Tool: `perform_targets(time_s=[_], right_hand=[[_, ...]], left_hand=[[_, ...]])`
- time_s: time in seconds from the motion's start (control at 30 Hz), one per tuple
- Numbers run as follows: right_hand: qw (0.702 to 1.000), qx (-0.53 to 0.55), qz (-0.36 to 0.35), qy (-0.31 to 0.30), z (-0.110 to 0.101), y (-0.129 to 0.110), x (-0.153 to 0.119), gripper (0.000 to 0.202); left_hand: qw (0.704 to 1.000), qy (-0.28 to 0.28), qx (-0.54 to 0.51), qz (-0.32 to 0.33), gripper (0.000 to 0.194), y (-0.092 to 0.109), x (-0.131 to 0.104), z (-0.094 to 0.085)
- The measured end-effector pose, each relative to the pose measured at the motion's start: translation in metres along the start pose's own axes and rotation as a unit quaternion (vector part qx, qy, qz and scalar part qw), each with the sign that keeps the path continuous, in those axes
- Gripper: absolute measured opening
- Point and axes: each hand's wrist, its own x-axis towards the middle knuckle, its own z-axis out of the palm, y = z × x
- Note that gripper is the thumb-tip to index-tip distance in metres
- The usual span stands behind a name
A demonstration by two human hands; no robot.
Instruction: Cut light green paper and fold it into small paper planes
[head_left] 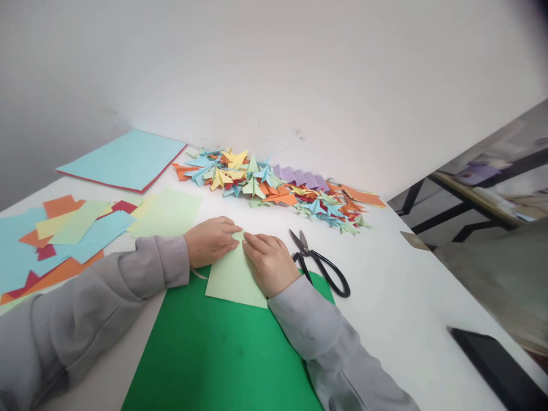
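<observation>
White counter (385, 297) under left grip (212, 241) and right grip (270, 260). Green mat (222, 354) mostly on the near side of both grips. Paper scraps (81, 225) left of left grip. Paper planes (257, 182) heaped beyond both. Blue stack (128, 157) beyond left grip, farther left. Black device (492, 359) well right of right grip. Pale paper (237, 279) between grips, overlapping mat; fingers of both on its far end, can't tell if pinching. Scissors (305, 251) just right of right grip.

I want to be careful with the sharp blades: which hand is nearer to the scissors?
Right. The right hand, on the pale green paper, is just left of the scissors. The left hand is farther left, at the paper's other side.
</observation>
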Motion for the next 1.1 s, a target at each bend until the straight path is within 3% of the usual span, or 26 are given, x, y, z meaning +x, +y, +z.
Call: perform_targets(time_s=[0.33,0.7,1.1], right_hand=[[1.0,0.007,0.0,0.004,0.0015,0.0004,-0.0005,0.028],[1.0,0.0,0.001,-0.001,-0.0002,-0.0009,0.0007,0.028],[1.0,-0.012,-0.013,0.015,0.0018,-0.0006,0.0001,0.026]], left_hand=[[1.0,-0.014,-0.015,-0.002,0.027,-0.0062,0.0011,-0.0002],[0.998,0.051,-0.025,-0.022,0.02,-0.006,0.0007,0.0063],[0.998,0.058,0.021,0.016,0.024,-0.0079,0.0002,0.0085]])
